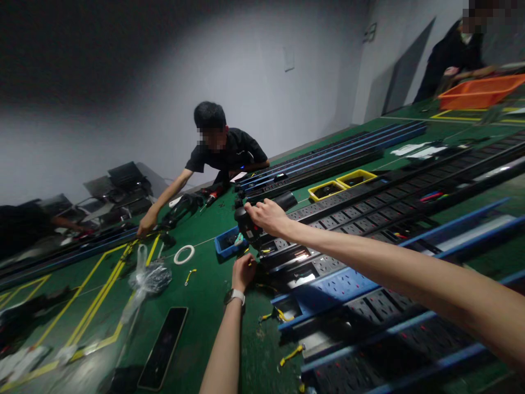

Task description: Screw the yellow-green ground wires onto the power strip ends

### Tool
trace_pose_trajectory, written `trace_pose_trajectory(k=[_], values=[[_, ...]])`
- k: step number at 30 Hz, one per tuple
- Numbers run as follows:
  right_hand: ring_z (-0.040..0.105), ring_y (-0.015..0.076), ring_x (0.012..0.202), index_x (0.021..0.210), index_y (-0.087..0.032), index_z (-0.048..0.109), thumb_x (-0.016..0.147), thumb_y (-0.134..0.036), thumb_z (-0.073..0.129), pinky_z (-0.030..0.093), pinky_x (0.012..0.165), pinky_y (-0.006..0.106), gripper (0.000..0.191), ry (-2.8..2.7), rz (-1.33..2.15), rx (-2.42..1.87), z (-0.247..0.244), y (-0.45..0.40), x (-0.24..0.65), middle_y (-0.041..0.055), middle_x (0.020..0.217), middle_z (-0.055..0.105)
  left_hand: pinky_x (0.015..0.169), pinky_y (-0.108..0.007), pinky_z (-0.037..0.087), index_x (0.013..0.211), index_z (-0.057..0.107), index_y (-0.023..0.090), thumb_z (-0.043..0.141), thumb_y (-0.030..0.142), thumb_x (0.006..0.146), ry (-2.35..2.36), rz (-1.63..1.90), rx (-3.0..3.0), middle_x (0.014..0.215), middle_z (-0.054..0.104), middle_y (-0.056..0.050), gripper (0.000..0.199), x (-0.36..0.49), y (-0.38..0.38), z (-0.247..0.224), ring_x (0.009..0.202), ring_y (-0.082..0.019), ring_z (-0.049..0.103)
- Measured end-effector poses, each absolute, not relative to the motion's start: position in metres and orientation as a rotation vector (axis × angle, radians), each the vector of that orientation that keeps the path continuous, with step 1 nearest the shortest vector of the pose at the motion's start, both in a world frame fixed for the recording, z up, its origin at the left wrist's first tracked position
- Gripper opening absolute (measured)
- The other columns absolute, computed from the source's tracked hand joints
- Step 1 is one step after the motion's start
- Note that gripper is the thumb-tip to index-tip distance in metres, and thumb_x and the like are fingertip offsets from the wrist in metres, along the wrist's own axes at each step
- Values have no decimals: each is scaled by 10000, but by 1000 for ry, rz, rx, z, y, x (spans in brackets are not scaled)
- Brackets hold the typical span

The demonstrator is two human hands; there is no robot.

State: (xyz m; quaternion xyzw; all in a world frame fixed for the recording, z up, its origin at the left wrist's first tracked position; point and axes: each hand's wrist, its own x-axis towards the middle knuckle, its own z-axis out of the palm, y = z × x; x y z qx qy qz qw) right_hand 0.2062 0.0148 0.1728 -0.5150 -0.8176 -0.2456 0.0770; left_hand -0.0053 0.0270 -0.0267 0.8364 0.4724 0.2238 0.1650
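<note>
My right hand (268, 217) is closed round a black cordless drill (248, 224), held with its lower end pointing down at the ends of the power strips. Just below it, my left hand (244, 272) rests near the strip ends with its fingers curled together; what they pinch, if anything, is hidden. Rows of black power strips (361, 210) with many sockets run off to the right. Short yellow wires with terminals (285, 316) stick out at the near ends. A blue bin (229, 243) with small parts stands beside the drill.
Left of my arm lie a phone (164, 347), a clear plastic bag (151, 276) and a white tape roll (184, 254). Yellow bins (327, 190) stand behind the strips. A co-worker (229, 148) leans across the green table opposite. An orange crate (479, 93) sits far right.
</note>
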Motion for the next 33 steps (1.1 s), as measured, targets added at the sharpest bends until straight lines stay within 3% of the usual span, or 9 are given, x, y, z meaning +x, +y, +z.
trace_pose_trajectory(k=[9,11,15,20,25,29,33], values=[[663,208,997,1382,-74,433,963,-116,387,417,869,350,423,-2493,-697,-1476,181,15,196,144,1083,715,657,-202,330,753,578,179,487,169,919,1303,663,2381,721,641,-8,189,-7,27,-28,653,-104,535],[668,225,1023,1418,-57,404,913,-163,518,426,881,352,528,-2558,-635,-1495,190,15,195,162,1115,713,651,-197,330,753,577,180,491,174,917,1316,665,2365,712,634,-3,185,-6,26,-27,642,-99,525],[662,307,1122,1501,-24,308,687,-386,828,430,966,393,1031,-2716,-337,-1626,212,17,199,202,1187,703,664,-195,331,762,598,183,504,163,908,1387,594,2384,735,654,-11,175,-4,26,-24,673,-105,553],[691,319,1088,1443,-50,415,752,-469,804,434,998,429,896,-2604,-135,-1775,222,14,202,198,1097,729,693,-205,335,798,614,188,512,150,905,1438,541,2415,778,678,-23,153,-3,26,-22,719,-118,589],[687,319,1104,1534,-101,339,612,-371,910,488,950,399,1118,-2661,-149,-1764,227,21,204,197,1195,699,688,-207,331,786,604,185,491,144,912,1416,567,2407,762,670,-19,174,-3,26,-23,711,-116,582],[672,301,1126,1436,-190,527,581,-389,923,511,905,365,964,-2773,130,-1755,242,37,203,152,1280,673,682,-206,334,761,593,182,489,146,908,1389,591,2414,745,660,-18,183,-4,27,-25,700,-115,576],[690,247,1004,1256,-170,687,542,-253,920,506,880,335,755,-2866,457,-1800,245,52,198,67,1067,739,674,-211,329,756,594,185,493,160,916,1402,584,2426,733,654,-16,191,-4,28,-26,684,-115,570]])
